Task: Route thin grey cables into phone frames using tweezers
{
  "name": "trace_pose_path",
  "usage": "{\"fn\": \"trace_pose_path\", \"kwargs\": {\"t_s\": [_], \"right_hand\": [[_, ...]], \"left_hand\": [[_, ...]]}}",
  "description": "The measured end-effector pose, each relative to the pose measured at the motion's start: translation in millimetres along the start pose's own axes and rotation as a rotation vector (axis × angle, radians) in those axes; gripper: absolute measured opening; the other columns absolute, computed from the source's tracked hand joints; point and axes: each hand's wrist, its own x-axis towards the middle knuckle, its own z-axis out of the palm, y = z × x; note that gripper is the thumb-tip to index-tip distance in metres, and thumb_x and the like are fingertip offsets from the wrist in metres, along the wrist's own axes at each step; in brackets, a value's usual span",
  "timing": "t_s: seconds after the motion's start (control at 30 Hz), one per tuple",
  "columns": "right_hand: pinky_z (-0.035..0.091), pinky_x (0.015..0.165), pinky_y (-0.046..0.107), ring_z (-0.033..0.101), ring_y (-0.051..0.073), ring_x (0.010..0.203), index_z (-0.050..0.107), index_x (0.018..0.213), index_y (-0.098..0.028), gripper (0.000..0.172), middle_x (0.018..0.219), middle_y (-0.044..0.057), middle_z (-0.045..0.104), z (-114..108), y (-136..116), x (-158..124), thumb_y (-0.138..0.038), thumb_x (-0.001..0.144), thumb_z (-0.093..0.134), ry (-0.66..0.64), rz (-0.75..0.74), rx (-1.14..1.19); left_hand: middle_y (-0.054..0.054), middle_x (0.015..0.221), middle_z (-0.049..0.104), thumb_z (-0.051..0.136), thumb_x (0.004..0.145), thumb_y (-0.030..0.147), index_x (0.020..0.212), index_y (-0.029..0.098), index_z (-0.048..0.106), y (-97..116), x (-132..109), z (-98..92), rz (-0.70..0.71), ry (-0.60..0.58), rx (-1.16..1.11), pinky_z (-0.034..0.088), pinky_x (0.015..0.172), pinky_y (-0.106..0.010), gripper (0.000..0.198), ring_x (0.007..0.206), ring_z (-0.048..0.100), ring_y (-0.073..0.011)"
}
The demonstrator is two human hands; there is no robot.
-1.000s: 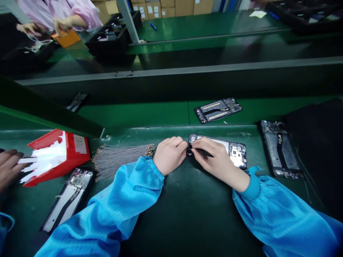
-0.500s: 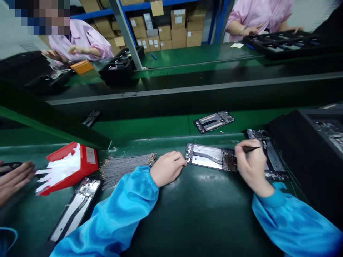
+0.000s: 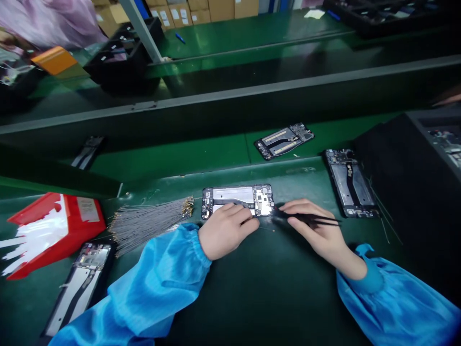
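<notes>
Watching remotely, I see a red bin [image 3: 81, 230] of white strips [image 3: 50, 230] at the left of the table [image 3: 273, 298], an opened phone [image 3: 79, 283] towards its near left corner, then a bundle of fine cables [image 3: 147, 223]. The middle phone [image 3: 234, 194] lies flat by the far edge. My left hand [image 3: 227, 231] curls over its near side; I can't tell whether the fingers pinch anything. A loose wire [image 3: 266, 229] lies just beside the thumb. My right hand [image 3: 311, 226] grips black tweezers [image 3: 313, 219] just beyond the phone's right end, slim prongs pointing right. Further right are another phone [image 3: 347, 185] and a black box [image 3: 399, 163].

A careless sleeve could snag the cables, I judge; a slip of the tweezers could scratch the bright board, and pressure from the left could skew the phone.

The tabletop is dark green, slightly glossy. Beyond stand a blurred person in pink [image 3: 54, 19], a grey post [image 3: 142, 29] and cartons [image 3: 209, 12].
</notes>
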Motion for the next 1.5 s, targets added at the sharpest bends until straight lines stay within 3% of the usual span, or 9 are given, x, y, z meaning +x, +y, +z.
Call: {"fn": "trace_pose_path", "kwargs": {"t_s": [0.13, 0.27, 0.87, 1.13, 1.5], "right_hand": [[0.047, 0.075, 0.034, 0.059, 0.018, 0.084, 0.059, 0.088, -0.021, 0.008, 0.087, 0.004, 0.063, 1, 1, 4, -0.018, 0.08, 0.057, 0.056, 0.091, -0.059], [0.048, 0.075, 0.034, 0.06, 0.018, 0.083, 0.059, 0.087, -0.021, 0.007, 0.086, 0.003, 0.063, 2, 0, 7, -0.02, 0.081, 0.056, 0.04, 0.092, -0.09], [0.048, 0.075, 0.033, 0.06, 0.017, 0.083, 0.059, 0.087, -0.021, 0.007, 0.086, 0.003, 0.063, 2, 0, 7, -0.02, 0.081, 0.056, 0.008, 0.1, -0.092], [0.05, 0.074, 0.035, 0.059, 0.018, 0.085, 0.058, 0.092, -0.022, 0.016, 0.089, 0.005, 0.062, 2, -1, 6, -0.012, 0.079, 0.057, -0.042, -0.04, -0.075], [0.049, 0.073, 0.033, 0.06, 0.017, 0.081, 0.057, 0.088, -0.021, 0.013, 0.084, 0.004, 0.062, 2, -4, 9, -0.012, 0.079, 0.056, 0.014, -0.023, -0.09]], "left_hand": [[0.0, 0.071, 0.054, 0.041, 0.086, 0.014, 0.081, 0.019, 0.056, 6, 9, 6.0, -0.063, 0.096, 0.026, 0.036, 0.06, -0.026, 0.016, 0.065, 0.048, -0.013], [0.0, 0.068, 0.054, 0.043, 0.085, 0.014, 0.077, 0.017, 0.056, 8, 13, 8.3, -0.123, 0.143, 0.064, 0.038, 0.06, -0.026, 0.016, 0.064, 0.049, -0.0132], [-0.001, 0.068, 0.055, 0.043, 0.086, 0.016, 0.074, 0.016, 0.058, 6, 9, 8.1, -0.117, 0.117, 0.052, 0.039, 0.06, -0.026, 0.019, 0.064, 0.05, -0.0134], [-0.002, 0.068, 0.056, 0.043, 0.086, 0.016, 0.076, 0.016, 0.058, 7, 9, 7.4, -0.129, 0.103, 0.036, 0.04, 0.061, -0.027, 0.019, 0.065, 0.051, -0.0134], [-0.001, 0.066, 0.056, 0.045, 0.085, 0.016, 0.073, 0.016, 0.058, 7, 11, 7.3, -0.141, 0.134, 0.04, 0.039, 0.06, -0.026, 0.017, 0.063, 0.051, -0.0132]]}}
